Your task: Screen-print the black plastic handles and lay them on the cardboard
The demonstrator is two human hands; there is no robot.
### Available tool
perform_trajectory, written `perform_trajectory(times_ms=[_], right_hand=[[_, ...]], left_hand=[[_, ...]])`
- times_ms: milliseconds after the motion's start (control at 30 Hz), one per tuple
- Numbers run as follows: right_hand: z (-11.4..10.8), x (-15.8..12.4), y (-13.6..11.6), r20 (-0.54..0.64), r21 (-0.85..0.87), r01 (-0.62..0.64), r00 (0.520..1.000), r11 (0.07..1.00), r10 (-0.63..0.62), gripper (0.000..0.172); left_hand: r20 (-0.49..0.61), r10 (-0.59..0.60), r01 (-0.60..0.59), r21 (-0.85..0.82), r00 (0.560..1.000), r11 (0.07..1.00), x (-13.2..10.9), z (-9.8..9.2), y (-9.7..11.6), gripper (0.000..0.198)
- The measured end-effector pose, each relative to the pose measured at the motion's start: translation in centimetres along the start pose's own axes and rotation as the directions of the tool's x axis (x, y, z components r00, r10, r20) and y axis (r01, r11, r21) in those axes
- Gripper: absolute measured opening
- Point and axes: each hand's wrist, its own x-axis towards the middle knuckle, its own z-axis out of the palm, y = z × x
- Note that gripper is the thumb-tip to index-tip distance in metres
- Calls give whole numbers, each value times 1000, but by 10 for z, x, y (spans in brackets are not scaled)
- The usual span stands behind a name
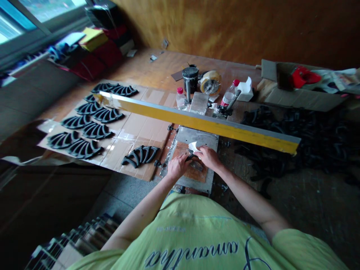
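Over a metal plate jig (206, 184) on the bench, my left hand (178, 166) has its fingers closed on one end of a small black curved piece (192, 155). My right hand (208, 156) pinches a white piece of paper or cloth (193, 146) against the other end of that piece. Beneath both hands lies a brownish flat pad (180, 150) with a shaped outline. A row of finished-looking black curved pieces (140, 155) rests on the cardboard to the left of my left hand.
A long yellow bar (197, 125) spans the jig just beyond my hands. More black pieces lie in rows on the cardboard (137, 129) and in a heap (270, 150) at right. Behind stand a black can (190, 80), tape roll (210, 82), red-capped bottles (231, 93) and a cardboard box (306, 95).
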Motion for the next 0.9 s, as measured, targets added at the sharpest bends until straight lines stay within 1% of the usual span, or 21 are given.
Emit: perform_trajectory(times_ms=[67,133,233,367,500,600,767,833,900], right_hand=[[3,7,2,26,103,-7,1000,995,4,6],[6,18,4,60,176,-11,998,984,0,10],[10,36,1,87,186,-28,996,982,12,6],[15,48,-8,55,163,-83,996,983,75,7],[16,39,-5,41,175,-79,996,981,73,9],[17,37,-5,47,159,-129,991,979,123,7],[15,62,-18,-2,147,-211,977,966,214,14],[13,67,-16,-46,175,-221,971,959,233,14],[10,64,-9,-73,223,-206,971,953,227,14]], left_hand=[[10,-15,15,9,1000,1000,0,-1,0,27],[21,-27,27,23,999,999,1,0,0,28],[26,-27,26,35,999,999,1,1,-1,29],[8,-2,2,23,1000,1000,0,2,-2,28],[15,-16,16,20,1000,1000,0,3,-3,29],[23,-22,22,14,999,1000,1,4,-4,31],[8,-14,14,16,1000,1000,1,3,-2,29],[6,-16,16,20,1000,1000,0,2,-1,28],[6,-18,18,17,1000,1000,0,2,-1,28]])
